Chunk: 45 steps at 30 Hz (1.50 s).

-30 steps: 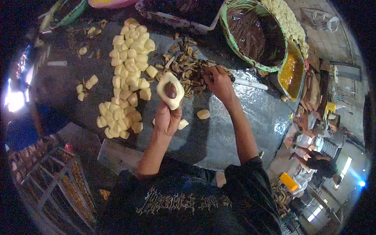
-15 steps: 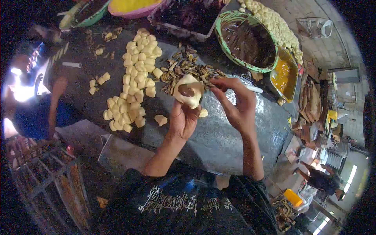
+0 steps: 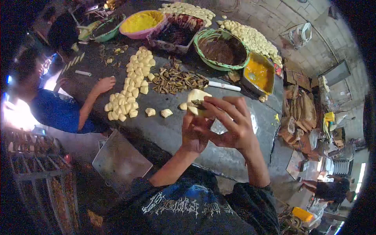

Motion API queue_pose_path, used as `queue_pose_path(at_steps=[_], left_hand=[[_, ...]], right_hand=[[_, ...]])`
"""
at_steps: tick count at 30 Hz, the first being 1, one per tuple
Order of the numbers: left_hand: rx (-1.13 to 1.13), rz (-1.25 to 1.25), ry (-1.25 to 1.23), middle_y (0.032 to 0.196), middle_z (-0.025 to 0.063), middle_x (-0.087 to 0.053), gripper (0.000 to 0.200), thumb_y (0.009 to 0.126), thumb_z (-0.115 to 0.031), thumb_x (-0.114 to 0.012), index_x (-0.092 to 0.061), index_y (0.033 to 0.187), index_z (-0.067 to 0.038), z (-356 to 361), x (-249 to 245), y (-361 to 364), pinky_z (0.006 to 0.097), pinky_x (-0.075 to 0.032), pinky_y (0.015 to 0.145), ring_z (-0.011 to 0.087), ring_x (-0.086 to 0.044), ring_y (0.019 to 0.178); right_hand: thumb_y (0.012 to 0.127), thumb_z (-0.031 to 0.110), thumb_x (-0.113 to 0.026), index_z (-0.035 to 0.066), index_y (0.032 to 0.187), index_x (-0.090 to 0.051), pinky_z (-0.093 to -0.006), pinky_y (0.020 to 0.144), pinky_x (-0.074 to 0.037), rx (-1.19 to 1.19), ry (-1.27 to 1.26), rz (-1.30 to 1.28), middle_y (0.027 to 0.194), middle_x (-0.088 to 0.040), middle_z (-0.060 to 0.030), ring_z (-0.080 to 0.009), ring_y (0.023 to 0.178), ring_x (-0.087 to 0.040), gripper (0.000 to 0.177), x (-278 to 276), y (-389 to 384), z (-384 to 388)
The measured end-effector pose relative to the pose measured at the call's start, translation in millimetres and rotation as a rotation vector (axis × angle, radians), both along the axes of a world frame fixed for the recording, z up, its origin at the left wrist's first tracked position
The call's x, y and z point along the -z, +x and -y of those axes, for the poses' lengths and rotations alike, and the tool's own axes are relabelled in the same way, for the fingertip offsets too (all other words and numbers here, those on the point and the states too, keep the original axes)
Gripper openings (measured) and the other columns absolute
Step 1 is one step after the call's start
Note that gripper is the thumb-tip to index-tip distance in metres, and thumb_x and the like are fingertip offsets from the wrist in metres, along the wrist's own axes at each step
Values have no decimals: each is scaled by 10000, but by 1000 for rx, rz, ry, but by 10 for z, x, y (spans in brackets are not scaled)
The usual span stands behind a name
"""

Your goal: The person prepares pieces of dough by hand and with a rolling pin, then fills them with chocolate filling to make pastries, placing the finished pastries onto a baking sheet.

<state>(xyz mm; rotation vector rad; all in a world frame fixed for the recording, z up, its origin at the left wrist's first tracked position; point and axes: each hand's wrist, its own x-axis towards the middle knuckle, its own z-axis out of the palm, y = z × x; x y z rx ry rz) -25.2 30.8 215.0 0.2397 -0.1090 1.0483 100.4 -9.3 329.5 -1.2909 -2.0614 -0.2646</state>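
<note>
The opened dough piece (image 3: 198, 95) is held up over the near part of the table (image 3: 213, 162), toward its near edge, with some dark filling (image 3: 197, 105) showing in its hollow. Setting filling in soft dough seems to call for a light touch: lay it along the middle, press with the fingertips only, and keep the lips clean (a smeared rim would probably grip poorly). The supporting palm is best kept cupped and steady, since a hard squeeze could thin or split the wall.

The left hand (image 3: 193, 135) cups the dough from below, its fingers curled around the underside and partly hidden. The right hand (image 3: 235, 124) is arched over from the right, thumb low and apart from the fingers, fingertips against the filling at the opening; whether they pinch it or merely push cannot be told.

Two loose dough lumps, one nearer (image 3: 166, 113) and one farther left (image 3: 150, 112), lie left of the hands. Beyond is a heap of brown strips (image 3: 176, 80), with a white tube (image 3: 224, 85) at its right end. The long dough cluster (image 3: 122, 105) runs from near the table's near edge toward the far one. A co-worker's hand (image 3: 105, 84) is just left of it. A green-rimmed basin (image 3: 219, 67) stands toward the far edge.
</note>
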Motion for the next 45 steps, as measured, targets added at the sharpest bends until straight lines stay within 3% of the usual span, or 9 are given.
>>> queue_pose_path(at_steps=[8,15,16,22,30,33,34,38,45], left_hand=[[-12,-50,125,1348,107,-537,635,935,-256,-702,-379,1443,-53,744,-451,-28,348,-491,1034,221,-577,1226],[-209,-335,430,1135,60,-639,435,882,-148,-790,-546,1226,-45,580,-555,-86,304,-539,894,152,-634,1036],[-201,-357,421,1109,48,-646,415,886,-161,-792,-559,1208,-42,558,-583,-116,296,-537,890,142,-632,1027],[-252,-778,685,1047,48,-700,185,937,-134,-736,-666,1074,-31,266,-355,-256,273,-550,822,124,-684,938],[-223,-1554,1168,997,128,-674,220,798,-220,-835,-761,891,-35,-81,1435,-52,395,-550,797,313,-680,920],[27,-1684,1360,1048,105,-642,300,759,-245,-853,-744,958,-50,-250,1704,2,419,-497,893,307,-622,1024],[-22,-1698,1346,1081,104,-634,316,763,-258,-850,-735,985,-64,-284,1735,30,416,-494,914,311,-616,1046],[-108,-1636,1278,1186,89,-584,394,746,-299,-860,-702,1049,-104,-476,1912,150,411,-477,962,319,-587,1112],[-28,-1367,1455,1021,46,-655,301,817,-261,-801,-680,1056,-124,-631,2258,87,404,-459,904,260,-614,965]], right_hand=[[670,22,-781,63,987,-735,-375,749,-513,-62,106,-18,1062,-703,-93,-275,878,-641,323,-315,34,765],[716,82,-818,82,1077,-707,-400,851,-541,-6,42,-288,1177,-647,-150,-328,1075,-646,377,-443,-14,811],[760,77,-827,82,1122,-711,-379,830,-561,58,-63,-640,1116,-684,-137,-291,1014,-688,380,-455,-172,812],[791,46,-793,65,1046,-755,-354,689,-563,291,-115,-422,880,-731,-116,-252,777,-716,258,98,-45,846],[813,88,-769,43,1021,-741,-378,675,-550,545,-494,-824,861,-735,-142,-268,750,-711,215,2522,169,773],[810,137,-782,13,1022,-728,-384,642,-548,666,-620,-790,802,-726,-149,-284,682,-695,251,2845,127,699],[825,245,-814,40,1170,-688,-399,768,-549,753,-827,-814,920,-736,-137,-292,904,-716,420,2932,155,642],[736,435,-835,91,1404,-466,-491,962,-425,1112,-599,-446,1223,-570,-186,-411,1132,-529,837,2915,112,596],[732,529,-814,59,1245,-594,-483,898,-473,1073,-1107,-574,1123,-632,-154,-388,1067,-588,730,2851,652,674]])
